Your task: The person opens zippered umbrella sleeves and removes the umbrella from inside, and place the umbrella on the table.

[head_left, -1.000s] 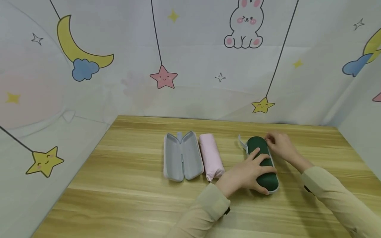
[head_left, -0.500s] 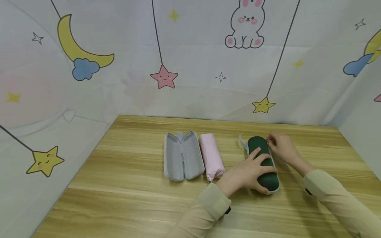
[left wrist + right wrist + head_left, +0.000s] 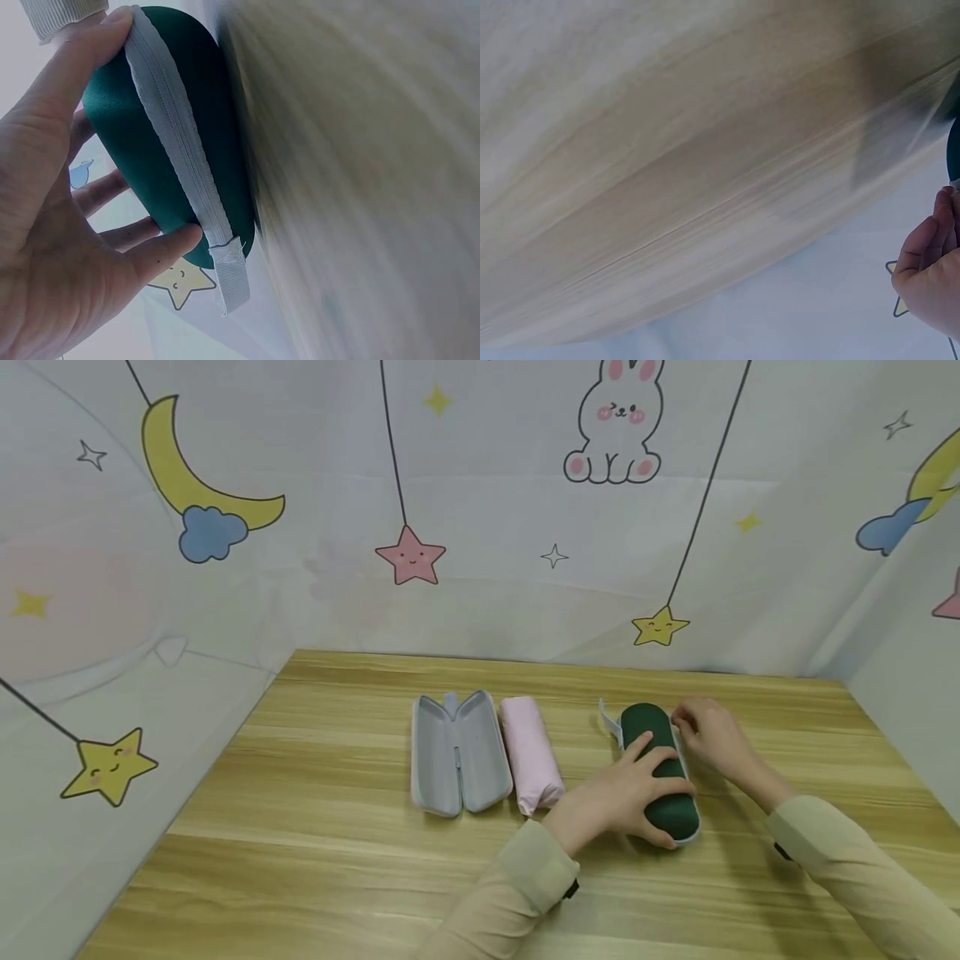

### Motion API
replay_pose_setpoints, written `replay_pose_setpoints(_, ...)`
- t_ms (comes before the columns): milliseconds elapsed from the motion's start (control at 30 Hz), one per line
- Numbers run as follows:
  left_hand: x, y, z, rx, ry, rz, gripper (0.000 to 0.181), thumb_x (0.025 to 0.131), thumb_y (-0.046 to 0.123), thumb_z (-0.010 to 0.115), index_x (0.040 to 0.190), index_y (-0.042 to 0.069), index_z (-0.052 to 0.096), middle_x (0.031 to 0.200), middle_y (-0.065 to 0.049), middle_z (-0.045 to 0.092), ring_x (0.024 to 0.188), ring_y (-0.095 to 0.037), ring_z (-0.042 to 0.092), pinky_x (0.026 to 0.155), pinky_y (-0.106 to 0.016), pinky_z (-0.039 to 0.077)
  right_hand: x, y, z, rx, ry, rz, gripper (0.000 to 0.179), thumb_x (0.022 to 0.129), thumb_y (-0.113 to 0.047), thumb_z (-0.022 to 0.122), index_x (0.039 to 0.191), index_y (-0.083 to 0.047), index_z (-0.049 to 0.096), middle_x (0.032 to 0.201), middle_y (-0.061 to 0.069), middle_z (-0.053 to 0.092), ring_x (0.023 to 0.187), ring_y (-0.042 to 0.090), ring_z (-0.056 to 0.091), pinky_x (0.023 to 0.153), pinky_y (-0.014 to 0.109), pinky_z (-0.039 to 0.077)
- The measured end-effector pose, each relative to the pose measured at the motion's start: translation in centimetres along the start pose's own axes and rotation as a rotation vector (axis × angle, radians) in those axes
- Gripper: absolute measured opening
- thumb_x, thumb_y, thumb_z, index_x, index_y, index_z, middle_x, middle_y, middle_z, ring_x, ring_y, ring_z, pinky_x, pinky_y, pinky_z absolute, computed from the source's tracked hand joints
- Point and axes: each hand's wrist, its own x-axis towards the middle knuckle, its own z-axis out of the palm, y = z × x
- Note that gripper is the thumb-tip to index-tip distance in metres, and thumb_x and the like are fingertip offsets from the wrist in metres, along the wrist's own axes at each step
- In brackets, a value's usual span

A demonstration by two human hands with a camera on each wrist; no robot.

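Note:
A dark green zippered case (image 3: 651, 814) with light grey trim lies at the right of the table in the head view. My left hand (image 3: 618, 793) grips it from above, fingers spread over the top and thumb at the near end. The left wrist view shows its grey zipper (image 3: 176, 124) and a short grey strap (image 3: 230, 277) at one end. At the far right edge of the case, my right hand (image 3: 716, 739) has its fingertips pinched together at the trim. What lies between them is too small to tell; it looks like the zipper pull. The right wrist view shows curled fingers (image 3: 922, 244) beside the case.
An open light grey hard case (image 3: 461, 760) lies left of the green case, its two halves spread. Beside it is a pink wrapped roll (image 3: 531, 752). A wood-grain table (image 3: 300, 827) bears everything, and a printed cloth backdrop (image 3: 487, 610) stands behind.
My right hand has shifted slightly to the right and towards me along the case's edge. The left hand and the case stay almost where they were.

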Motion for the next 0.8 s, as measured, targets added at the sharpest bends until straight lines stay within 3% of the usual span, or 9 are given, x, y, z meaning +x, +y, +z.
replay_pose_setpoints(300, -0.07, 0.07, -0.1, -0.01, -0.005, -0.009, 0.068, 0.08, 0.065, 0.063, 0.14, 0.042, 0.043, 0.155, 0.002, 0.026, 0.15, -0.029, 0.014, 0.123, -0.036, 0.013, -0.39, -0.11, 0.03, 0.003, 0.025, -0.017, 0.005, 0.087, 0.003, 0.062, 0.084, 0.0, 0.064, 0.077, 0.012, 0.061, 0.066, 0.018, 0.05, 0.056, 0.027, 0.038)
replay_pose_setpoints(500, -0.25, 0.15, -0.27, -0.029, -0.011, -0.024, 0.068, 0.08, 0.064, 0.064, 0.14, 0.043, 0.043, 0.156, 0.002, 0.025, 0.15, -0.03, 0.013, 0.121, -0.036, 0.021, -0.48, -0.24, 0.0, -0.004, 0.046, -0.042, 0.006, 0.085, 0.004, 0.064, 0.082, -0.001, 0.064, 0.074, 0.009, 0.06, 0.065, 0.015, 0.048, 0.055, 0.025, 0.037)
replay_pose_setpoints(800, -0.38, 0.27, -0.42, -0.041, -0.019, -0.037, 0.068, 0.08, 0.064, 0.064, 0.141, 0.043, 0.042, 0.156, 0.003, 0.025, 0.15, -0.031, 0.012, 0.119, -0.036, 0.024, -0.78, -0.51, -0.3, 0.008, 0.018, -0.028, 0.005, 0.086, 0.003, 0.063, 0.082, -0.001, 0.063, 0.075, 0.009, 0.06, 0.065, 0.014, 0.048, 0.055, 0.024, 0.037)
